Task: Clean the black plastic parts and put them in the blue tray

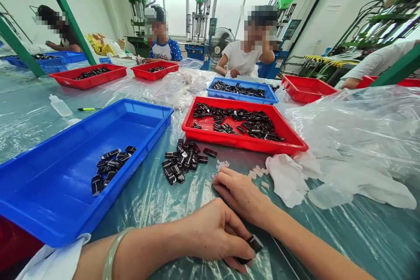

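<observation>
My left hand (pixel 211 234), with a pale bangle (pixel 113 251) on the wrist, pinches a small glossy black piece (pixel 255 243) between thumb and fingers, low in the view. Just beyond it, my right hand (pixel 244 194) rests near the table with curled fingers, its fingertips by a patch of tiny white bits (pixel 223 165). Whether those fingers hold anything is hidden. Small whitish oblong pieces (pixel 257 171) lie right of the bits. A loose pile of similar black pieces (pixel 183 161) sits on the plastic-covered table ahead of my hands.
At left a blue tray (pixel 62 148) holds several black pieces; a red tray (pixel 243 142) ahead holds many. White cloths (pixel 288 179) and clear plastic (pixel 361 140) lie right. A bottle (pixel 60 106) and pen (pixel 88 109) lie beyond the blue tray. Co-workers sit across the table.
</observation>
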The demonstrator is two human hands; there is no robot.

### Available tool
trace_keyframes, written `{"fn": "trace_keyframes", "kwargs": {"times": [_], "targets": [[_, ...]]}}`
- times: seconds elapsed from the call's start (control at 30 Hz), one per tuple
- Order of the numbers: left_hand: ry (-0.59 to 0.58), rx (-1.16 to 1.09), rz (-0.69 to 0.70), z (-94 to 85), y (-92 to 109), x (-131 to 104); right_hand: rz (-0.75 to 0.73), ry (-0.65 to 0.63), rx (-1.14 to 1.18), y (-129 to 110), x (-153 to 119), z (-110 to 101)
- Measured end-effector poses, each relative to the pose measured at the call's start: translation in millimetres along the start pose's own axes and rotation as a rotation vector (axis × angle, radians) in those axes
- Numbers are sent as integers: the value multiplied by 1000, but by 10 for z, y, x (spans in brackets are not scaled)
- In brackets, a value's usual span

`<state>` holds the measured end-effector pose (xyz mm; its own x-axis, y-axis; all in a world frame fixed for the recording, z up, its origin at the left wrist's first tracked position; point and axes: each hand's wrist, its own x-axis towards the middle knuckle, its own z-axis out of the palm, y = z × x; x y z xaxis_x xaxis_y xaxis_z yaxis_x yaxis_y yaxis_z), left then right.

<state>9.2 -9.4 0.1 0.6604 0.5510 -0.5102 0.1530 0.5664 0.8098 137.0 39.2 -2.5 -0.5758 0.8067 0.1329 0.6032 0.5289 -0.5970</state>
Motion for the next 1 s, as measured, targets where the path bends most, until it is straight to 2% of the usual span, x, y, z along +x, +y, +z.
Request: {"fn": "trace_keyframes", "kwargs": {"times": [0.13,0.3,0.5,0.63,0.87,1.0], "targets": [[0,4,9,-12,4,-8,114,81,122,3,-158,-128],[-12,-13,6,-18,31,-13,253,181,334,-1,-543,-301],[-40,12,46,-8,83,-27,417,258,667,-72,-847,-284],[-27,19,59,2,108,-31,371,216,756,-122,-889,-260],[-30,-7,78,2,121,-34,259,246,701,-131,-926,-225],[-28,-13,94,0,97,-23,272,243,682,-147,-925,-214]]}}
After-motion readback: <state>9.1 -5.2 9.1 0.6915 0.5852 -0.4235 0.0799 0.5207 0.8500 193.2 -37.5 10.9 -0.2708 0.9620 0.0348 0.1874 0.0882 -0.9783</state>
